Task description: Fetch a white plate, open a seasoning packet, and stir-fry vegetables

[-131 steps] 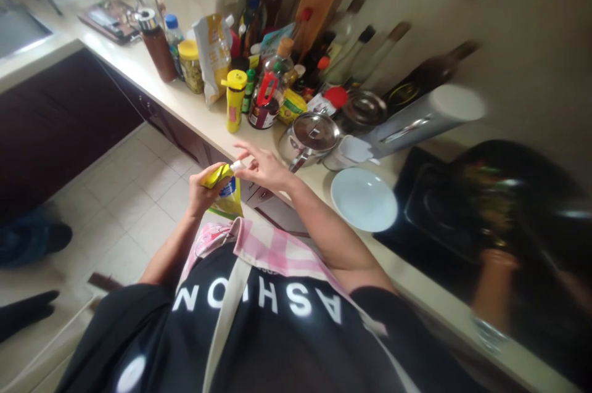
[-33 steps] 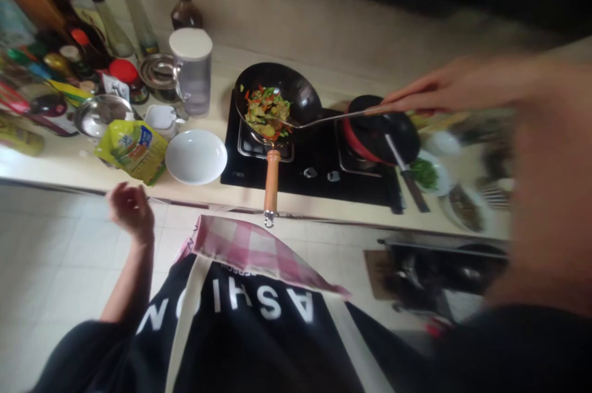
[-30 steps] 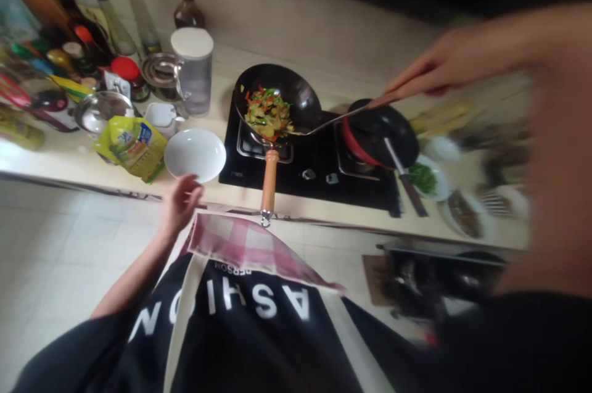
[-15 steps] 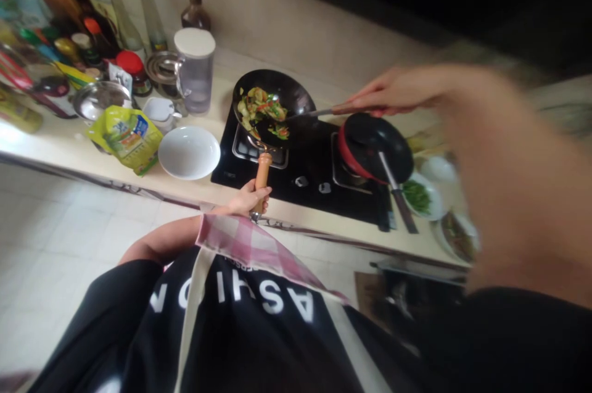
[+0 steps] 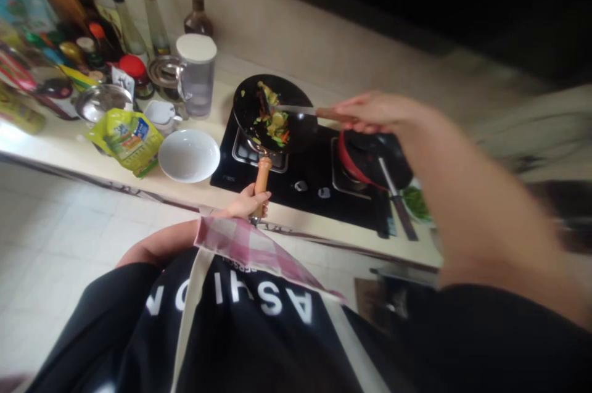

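Note:
My left hand (image 5: 250, 200) is wrapped round the wooden handle of a black wok (image 5: 300, 97), which sits on the left burner of the black gas stove (image 5: 287, 190). In my right hand (image 5: 372, 110) is the wooden handle of a spatula (image 5: 296, 109). Its metal shaft reaches into the wok, and its far end is among the cooked vegetables (image 5: 277, 124), mostly hidden by them. Green, yellow and orange pieces lie heaped in the middle of the wok. A white bowl (image 5: 189, 155) stands on the counter left of the stove.
A red pan (image 5: 349, 158) rests on the right burner, with a long-handled utensil (image 5: 398, 202) lying across its edge. Greens (image 5: 417, 202) sit beside it, partly behind my forearm. Leftward are a yellow pouch (image 5: 132, 141), a clear pitcher (image 5: 198, 81) and several bottles.
My right hand has moved left with the spatula, pushing farther into the wok. The vegetables have shifted from the left side into a heap at the middle. My left hand keeps its hold.

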Demonstrator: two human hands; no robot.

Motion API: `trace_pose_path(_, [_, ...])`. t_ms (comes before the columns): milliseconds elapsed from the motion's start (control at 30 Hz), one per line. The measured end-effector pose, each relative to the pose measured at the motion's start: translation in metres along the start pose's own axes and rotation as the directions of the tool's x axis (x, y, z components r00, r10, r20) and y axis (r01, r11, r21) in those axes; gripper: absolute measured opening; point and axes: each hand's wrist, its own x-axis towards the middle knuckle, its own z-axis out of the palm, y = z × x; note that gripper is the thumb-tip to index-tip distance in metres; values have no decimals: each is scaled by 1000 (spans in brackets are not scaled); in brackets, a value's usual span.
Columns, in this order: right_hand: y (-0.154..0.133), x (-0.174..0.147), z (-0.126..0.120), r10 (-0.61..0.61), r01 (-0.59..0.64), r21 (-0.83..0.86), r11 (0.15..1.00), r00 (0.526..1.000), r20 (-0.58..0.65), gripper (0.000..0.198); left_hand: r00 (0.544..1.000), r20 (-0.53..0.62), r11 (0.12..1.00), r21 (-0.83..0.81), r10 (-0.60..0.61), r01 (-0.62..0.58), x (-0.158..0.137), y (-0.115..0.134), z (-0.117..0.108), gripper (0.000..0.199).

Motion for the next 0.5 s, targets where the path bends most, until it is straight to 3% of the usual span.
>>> trace_pose_path(100, [4,-4,-41,137,-94,-255,962,978,158,25,998,50,1000,-4,-29,29,0,0,-1,32])
trace_pose_path(233, [-15,2,-71,206,-68,-544,837,958,197,23,999,22,999,44,23,-24,-3,0,1,22])
trace_pose_path(300, [-18,11,-66,257,-106,-598,794,951,172,16,999,10,997,72,31,-32,-4,1,3,22])
trace_pose_path(400, [-11,22,-38,317,-212,-517,830,940,123,6,1000,8,994,109,20,-21,-5,3,3,24])
trace_pose_path(433, [-6,23,-26,276,-199,-472,859,956,100,4,1000,12,993,114,18,-19,-4,3,3,24])
trace_pose_path(500, [5,19,-4,84,-65,-436,898,996,25,11,1000,15,993,116,19,-20,-4,3,2,24])
